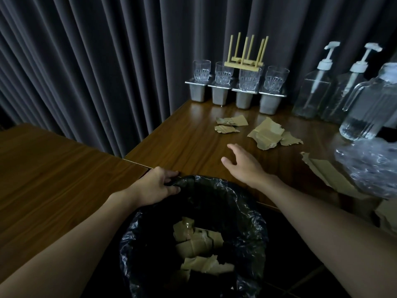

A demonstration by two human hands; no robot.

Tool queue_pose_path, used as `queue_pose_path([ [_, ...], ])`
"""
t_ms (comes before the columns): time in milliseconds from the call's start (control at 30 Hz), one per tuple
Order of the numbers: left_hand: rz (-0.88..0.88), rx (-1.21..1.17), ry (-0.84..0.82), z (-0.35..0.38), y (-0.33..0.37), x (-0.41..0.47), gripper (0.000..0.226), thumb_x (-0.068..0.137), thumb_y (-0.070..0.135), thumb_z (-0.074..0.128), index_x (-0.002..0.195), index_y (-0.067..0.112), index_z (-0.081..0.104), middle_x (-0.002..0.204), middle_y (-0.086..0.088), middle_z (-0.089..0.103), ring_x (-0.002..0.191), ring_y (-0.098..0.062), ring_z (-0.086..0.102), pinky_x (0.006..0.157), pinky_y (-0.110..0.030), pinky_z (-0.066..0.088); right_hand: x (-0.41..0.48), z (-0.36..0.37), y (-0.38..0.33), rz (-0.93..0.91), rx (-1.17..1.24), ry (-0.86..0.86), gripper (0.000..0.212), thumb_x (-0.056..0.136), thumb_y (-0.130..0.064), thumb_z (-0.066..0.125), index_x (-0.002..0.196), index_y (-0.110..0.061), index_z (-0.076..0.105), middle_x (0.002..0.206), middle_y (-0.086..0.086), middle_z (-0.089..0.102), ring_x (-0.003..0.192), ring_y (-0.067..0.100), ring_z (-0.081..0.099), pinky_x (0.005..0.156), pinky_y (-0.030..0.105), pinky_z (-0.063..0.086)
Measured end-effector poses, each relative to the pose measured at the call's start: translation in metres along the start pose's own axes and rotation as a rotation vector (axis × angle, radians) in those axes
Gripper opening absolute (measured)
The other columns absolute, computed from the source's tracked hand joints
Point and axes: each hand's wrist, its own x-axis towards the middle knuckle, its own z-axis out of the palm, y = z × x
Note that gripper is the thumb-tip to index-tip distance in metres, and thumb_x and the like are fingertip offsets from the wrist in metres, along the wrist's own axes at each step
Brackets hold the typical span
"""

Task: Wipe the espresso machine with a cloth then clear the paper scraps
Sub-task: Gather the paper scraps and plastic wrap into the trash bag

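My left hand (158,186) grips the rim of a bin lined with a black plastic bag (242,203), held against the front edge of the wooden table (189,143). Several torn brown paper scraps (197,239) lie inside the bin. My right hand (242,165) hovers open and empty over the table, fingers spread. Beyond it lie torn brown scraps: a small pair (231,124) further back and a bigger folded piece (268,134) to the right. The espresso machine and a cloth are out of view.
Four glasses (240,76) stand on grey metal cups at the back, a wooden rack (247,52) on top. Two pump bottles (315,87) and a glass jug (369,108) stand right. Bubble wrap (371,164) and a large brown sheet (328,175) lie near the right edge. A curtain hangs behind.
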Motion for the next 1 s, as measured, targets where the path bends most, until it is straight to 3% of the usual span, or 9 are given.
queue_pose_path([
  [300,0.003,0.092,-0.011,-0.002,-0.001,0.010,0.059,0.093,0.028,0.069,0.148,0.024,0.047,0.127,0.004,0.066,0.088,0.003,0.057,0.080,-0.013,0.045,0.076,0.007,0.004,-0.065,-0.233,0.081,0.064,0.098,-0.050,0.039,0.154,-0.024,0.019,0.162,-0.004,0.017,0.149,0.018,0.015,0.120,0.043,0.017],
  [400,-0.009,0.097,-0.026,-0.002,-0.003,0.011,0.059,0.092,0.030,0.069,0.147,0.026,0.047,0.133,0.005,0.064,0.108,-0.001,0.061,0.098,-0.026,0.050,0.092,0.010,0.008,-0.063,-0.307,0.060,0.064,0.098,-0.052,0.035,0.154,-0.026,0.018,0.162,-0.003,0.017,0.149,0.016,0.012,0.120,0.045,0.012],
  [467,-0.014,0.111,-0.020,-0.003,-0.002,0.011,0.060,0.092,0.030,0.070,0.148,0.025,0.047,0.136,0.005,0.062,0.123,-0.005,0.058,0.108,-0.032,0.046,0.096,0.011,0.008,-0.057,-0.337,0.082,0.059,0.098,-0.052,0.033,0.150,-0.026,0.026,0.157,-0.002,0.029,0.146,0.018,0.022,0.118,0.046,0.014],
  [567,-0.017,0.122,-0.008,-0.003,0.003,0.009,0.061,0.093,0.028,0.069,0.149,0.024,0.045,0.139,0.006,0.059,0.129,-0.007,0.053,0.110,-0.028,0.043,0.088,0.011,0.006,-0.150,-0.369,0.259,0.047,0.097,-0.046,0.038,0.137,-0.024,0.046,0.139,-0.001,0.048,0.131,0.022,0.039,0.109,0.046,0.025],
  [767,-0.017,0.098,-0.005,0.002,0.003,0.004,0.064,0.093,0.026,0.069,0.151,0.022,0.042,0.144,0.004,0.056,0.131,-0.010,0.053,0.111,-0.027,0.041,0.067,0.014,0.007,-0.238,-0.267,0.222,0.029,0.098,-0.039,0.040,0.107,-0.030,0.066,0.117,-0.006,0.053,0.114,0.020,0.046,0.100,0.044,0.031],
  [867,-0.031,0.074,-0.003,0.004,0.002,0.003,0.065,0.092,0.026,0.069,0.151,0.024,0.041,0.143,0.003,0.056,0.131,-0.011,0.052,0.111,-0.028,0.041,0.055,0.015,0.008,-0.280,-0.350,0.285,0.030,0.097,-0.036,0.047,0.123,-0.029,0.059,0.127,-0.005,0.051,0.124,0.020,0.041,0.102,0.044,0.029],
  [933,-0.037,0.063,0.000,0.004,0.002,0.002,0.065,0.092,0.027,0.069,0.151,0.025,0.041,0.142,0.001,0.057,0.132,-0.012,0.052,0.107,-0.025,0.041,0.049,0.015,0.008,-0.212,-0.375,0.210,0.046,0.096,-0.040,0.048,0.141,-0.029,0.044,0.146,-0.001,0.041,0.138,0.021,0.030,0.110,0.046,0.022],
  [1000,-0.038,0.068,-0.005,0.004,0.002,0.002,0.065,0.092,0.028,0.069,0.151,0.025,0.041,0.141,-0.001,0.058,0.131,-0.014,0.052,0.104,-0.024,0.041,0.043,0.014,0.006,-0.124,-0.338,0.140,0.056,0.095,-0.046,0.047,0.147,-0.029,0.034,0.152,0.001,0.035,0.141,0.023,0.027,0.112,0.047,0.020],
])
